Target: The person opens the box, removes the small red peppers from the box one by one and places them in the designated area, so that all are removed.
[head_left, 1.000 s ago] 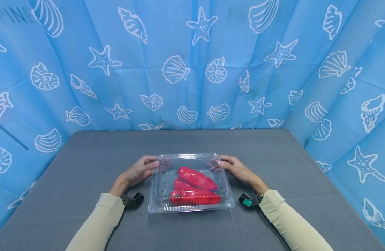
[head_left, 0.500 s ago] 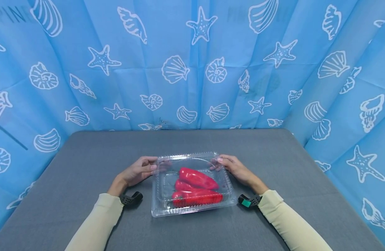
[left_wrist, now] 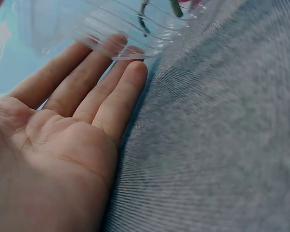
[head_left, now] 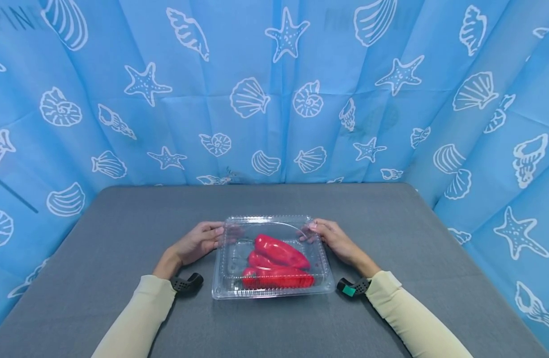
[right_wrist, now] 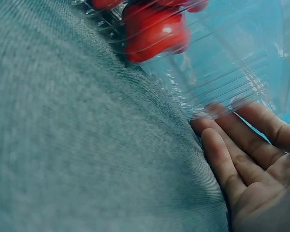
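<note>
A clear plastic clamshell container (head_left: 272, 293) lies between the two hands on the grey table. Through its lid show red peppers (head_left: 281, 251), with green stems (left_wrist: 176, 7) in the left wrist view. My left hand (head_left: 196, 243) holds the container's far left corner, thumb at the edge and fingers seen through the plastic. In the left wrist view, the fingers (left_wrist: 118, 94) reach under the ribbed side wall. At the far right corner my right hand (head_left: 339, 241) grips it the same way, thumb on the rim. The right wrist view shows those fingers (right_wrist: 220, 150) beneath the wall.
Grey cloth covers the table (head_left: 144, 219), with bare surface on every side of the container. Behind it hangs a blue curtain (head_left: 274, 124) printed with white shells and starfish. A black band (head_left: 187, 283) sits on each wrist.
The container's near edge swung down at the left half a second ago, then came back up to nearly level. Both hands keep their hold at the far corners.
</note>
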Demonstrator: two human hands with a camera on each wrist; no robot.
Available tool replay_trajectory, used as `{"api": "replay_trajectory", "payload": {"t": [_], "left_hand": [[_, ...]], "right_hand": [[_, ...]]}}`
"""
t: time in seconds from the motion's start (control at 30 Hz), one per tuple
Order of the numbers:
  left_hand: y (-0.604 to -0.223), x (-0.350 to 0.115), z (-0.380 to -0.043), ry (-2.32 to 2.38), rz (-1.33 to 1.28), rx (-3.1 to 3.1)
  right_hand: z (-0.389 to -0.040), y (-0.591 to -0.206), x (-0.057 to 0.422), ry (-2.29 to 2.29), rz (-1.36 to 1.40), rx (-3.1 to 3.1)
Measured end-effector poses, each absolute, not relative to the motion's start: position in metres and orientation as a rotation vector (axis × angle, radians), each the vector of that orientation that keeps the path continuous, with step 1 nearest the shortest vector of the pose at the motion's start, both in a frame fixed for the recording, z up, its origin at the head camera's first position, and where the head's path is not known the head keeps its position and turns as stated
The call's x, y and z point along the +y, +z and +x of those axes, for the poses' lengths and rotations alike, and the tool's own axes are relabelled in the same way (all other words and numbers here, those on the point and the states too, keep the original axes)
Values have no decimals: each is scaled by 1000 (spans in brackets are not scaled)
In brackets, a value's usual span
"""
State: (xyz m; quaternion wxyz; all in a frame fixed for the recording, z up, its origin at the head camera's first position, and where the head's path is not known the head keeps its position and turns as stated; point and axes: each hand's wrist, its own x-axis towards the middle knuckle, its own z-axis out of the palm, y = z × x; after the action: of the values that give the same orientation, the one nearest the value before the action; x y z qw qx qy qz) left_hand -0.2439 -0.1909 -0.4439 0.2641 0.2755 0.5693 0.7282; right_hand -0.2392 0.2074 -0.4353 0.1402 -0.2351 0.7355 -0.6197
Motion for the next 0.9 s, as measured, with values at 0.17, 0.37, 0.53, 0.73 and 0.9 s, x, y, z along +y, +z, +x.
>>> {"api": "replay_trajectory", "payload": {"t": [0.17,0.37,0.53,0.73,0.9], "left_hand": [[-447,-195,-246,2000,774,1440],[-446,-198,-244,2030,762,1369],[-446,-198,-244,1987,779,1454],[-449,-196,-246,1908,813,1582],[-449,-193,-245,1927,765,1640]], "right_hand": [[-239,-435,206,-1798,-659,2127],[-240,-435,206,-1793,-665,2127],[-239,-436,207,-1795,-666,2118],[-240,-436,207,-1789,-681,2124],[-239,-435,205,-1813,-660,2152]]}}
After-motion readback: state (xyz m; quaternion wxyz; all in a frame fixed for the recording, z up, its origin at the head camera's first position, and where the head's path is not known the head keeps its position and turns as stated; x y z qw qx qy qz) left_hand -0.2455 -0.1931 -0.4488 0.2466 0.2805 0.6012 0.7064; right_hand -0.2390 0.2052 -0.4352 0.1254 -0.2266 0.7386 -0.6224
